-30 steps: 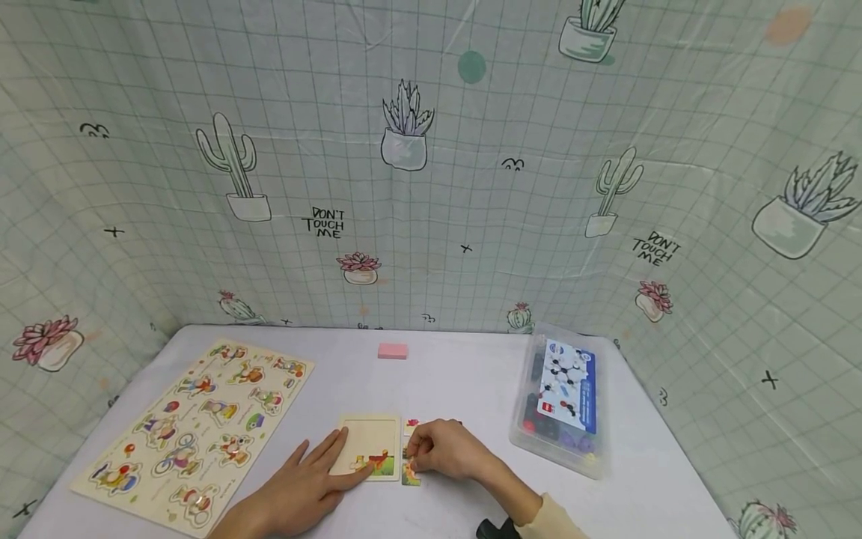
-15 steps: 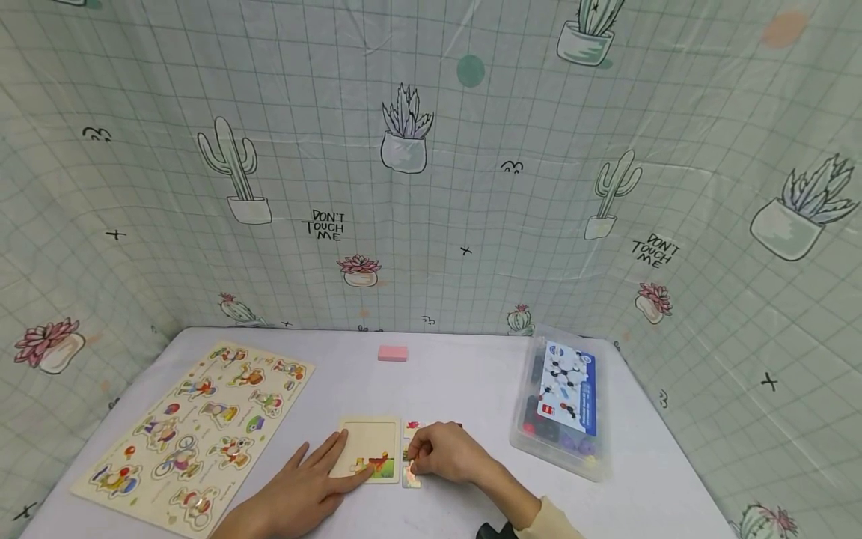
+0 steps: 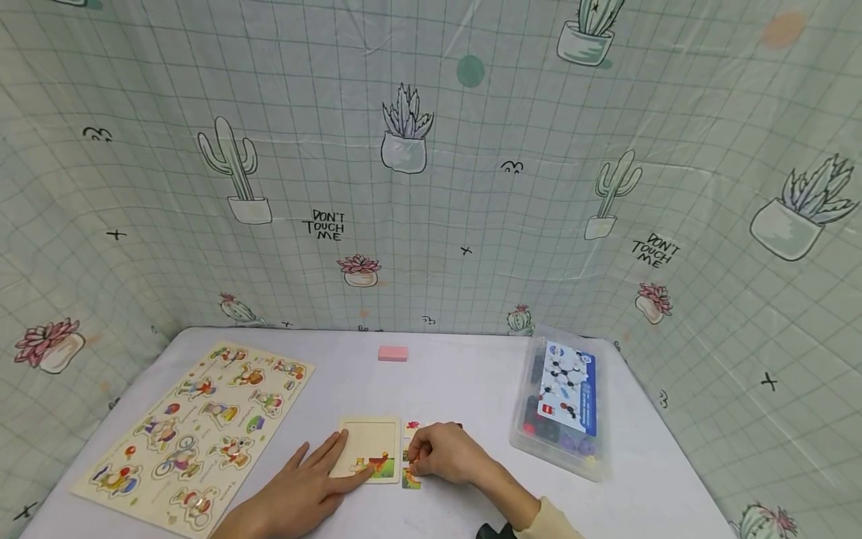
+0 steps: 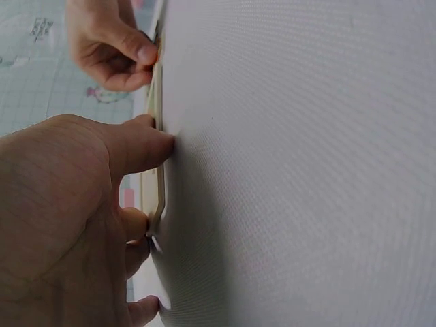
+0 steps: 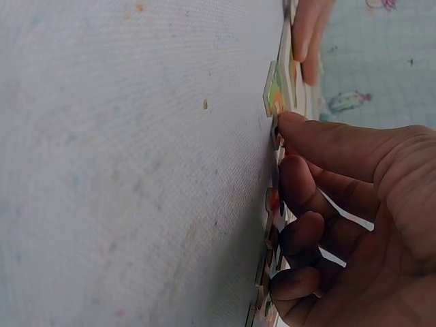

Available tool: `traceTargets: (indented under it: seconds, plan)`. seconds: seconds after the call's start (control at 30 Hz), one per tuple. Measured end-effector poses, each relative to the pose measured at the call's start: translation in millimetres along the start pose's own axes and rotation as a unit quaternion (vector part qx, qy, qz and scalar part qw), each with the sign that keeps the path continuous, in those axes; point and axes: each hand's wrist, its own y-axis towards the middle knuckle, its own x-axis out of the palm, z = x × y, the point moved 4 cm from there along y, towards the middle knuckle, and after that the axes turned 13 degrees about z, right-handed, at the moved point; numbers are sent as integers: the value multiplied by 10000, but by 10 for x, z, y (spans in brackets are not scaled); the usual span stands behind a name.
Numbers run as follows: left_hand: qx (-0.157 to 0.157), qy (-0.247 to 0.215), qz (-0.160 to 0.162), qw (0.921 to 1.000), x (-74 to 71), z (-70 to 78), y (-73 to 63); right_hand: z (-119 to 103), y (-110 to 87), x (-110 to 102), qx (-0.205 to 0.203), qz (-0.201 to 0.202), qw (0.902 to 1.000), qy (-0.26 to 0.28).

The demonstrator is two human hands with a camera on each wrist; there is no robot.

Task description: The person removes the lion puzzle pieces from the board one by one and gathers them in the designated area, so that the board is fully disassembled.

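Note:
A small square wooden puzzle tray (image 3: 370,436) lies on the white table, with printed picture pieces in its lower right part. My left hand (image 3: 296,485) rests on its left side and lower edge, fingers spread and mostly straight. Just right of the tray, my right hand (image 3: 447,453) pinches a colourful jigsaw piece (image 3: 411,480) between thumb and index finger. That piece (image 5: 272,92) stands slightly tilted by the thumb tip in the right wrist view. Several other jigsaw pieces (image 5: 272,204) lie under the curled right fingers, which partly hide them.
A large wooden board with cartoon figures (image 3: 218,410) covers the table's left side. At the right stands a clear plastic case (image 3: 562,404) with a molecule label. A pink block (image 3: 393,353) sits near the back edge. Patterned cloth hangs behind.
The pinched piece tilted and caught the light half a second ago; its coloured print shows again now. Both hands stay almost in place. The head view has shifted very slightly.

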Motion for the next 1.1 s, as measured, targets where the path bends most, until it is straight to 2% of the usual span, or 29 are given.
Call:
traceTargets:
  seconds: [0.73,0.93,1.1]
  plan:
    - [59,-273,-91,9996,-5,-3,-2,23,9,-6,-131,115,9997,-190]
    - [147,-369,0,9992,-18,7,9,-2,71,-26,-217,210,9993,-203]
    - [189,-526,127,9984,-29,31,42,-110,136,-10,-315,263,9989,-206]
